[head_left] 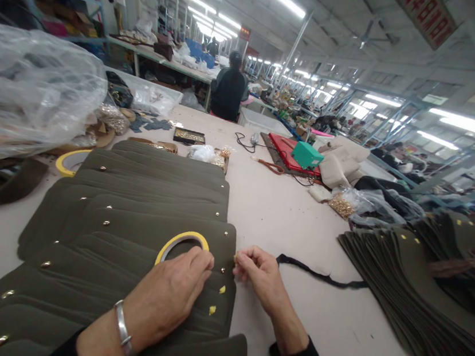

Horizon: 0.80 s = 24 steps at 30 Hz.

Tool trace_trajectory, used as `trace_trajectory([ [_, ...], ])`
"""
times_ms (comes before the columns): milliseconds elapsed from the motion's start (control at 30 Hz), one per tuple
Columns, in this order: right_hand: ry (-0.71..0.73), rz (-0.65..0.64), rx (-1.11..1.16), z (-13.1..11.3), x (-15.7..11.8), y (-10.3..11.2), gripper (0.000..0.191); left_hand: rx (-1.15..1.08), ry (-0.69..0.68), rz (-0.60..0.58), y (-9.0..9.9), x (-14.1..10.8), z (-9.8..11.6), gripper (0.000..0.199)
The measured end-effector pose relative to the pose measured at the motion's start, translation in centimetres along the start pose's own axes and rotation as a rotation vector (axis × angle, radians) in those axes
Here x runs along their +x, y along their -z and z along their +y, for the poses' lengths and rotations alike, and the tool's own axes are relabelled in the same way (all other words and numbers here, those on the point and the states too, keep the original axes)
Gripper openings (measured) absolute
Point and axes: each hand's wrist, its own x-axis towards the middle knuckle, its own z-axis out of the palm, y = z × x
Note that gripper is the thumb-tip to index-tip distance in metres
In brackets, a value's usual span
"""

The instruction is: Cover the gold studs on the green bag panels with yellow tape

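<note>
Overlapping dark olive panels (133, 254), with gold-coloured studs, lie fanned out in front of me. My left hand (169, 291), a silver bracelet at its wrist, is closed on a roll of yellow tape (165, 248) held above the panels. Just past their right edge, my right hand (262, 276) is closed in a pinch, thumb against fingers. A tiny yellowish bit shows at its fingertips, looking like a piece of the tape. Small yellow tape pieces (212, 310) stick to the panels near their right edge.
A bundle of similar panels (407, 279) lies at right, near a black strap (320, 276). Another tape roll (68, 162) and a big plastic bag (36, 90) are at left. Farther back are a stud tray (189, 136), a green box (307, 155) and a seated person (230, 90).
</note>
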Motion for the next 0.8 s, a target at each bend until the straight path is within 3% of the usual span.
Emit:
trace_trajectory([
  [133,-0.035,-0.082,-0.137,-0.1,-0.5,0.0,0.022,0.079,-0.047,0.034,-0.1,0.1,0.0,0.022],
  [300,0.071,-0.091,-0.373,-0.2,-0.8,-0.6,0.015,0.151,0.007,-0.065,-0.3,0.6,0.2,0.024],
  [500,0.125,-0.121,-0.45,-0.6,-0.9,-0.7,0.015,0.13,0.009,-0.111,-0.2,0.4,0.5,0.023],
  [800,0.307,-0.05,-0.69,-0.1,-1.3,-1.8,0.014,0.114,0.013,-0.14,-0.1,0.4,0.3,0.024],
])
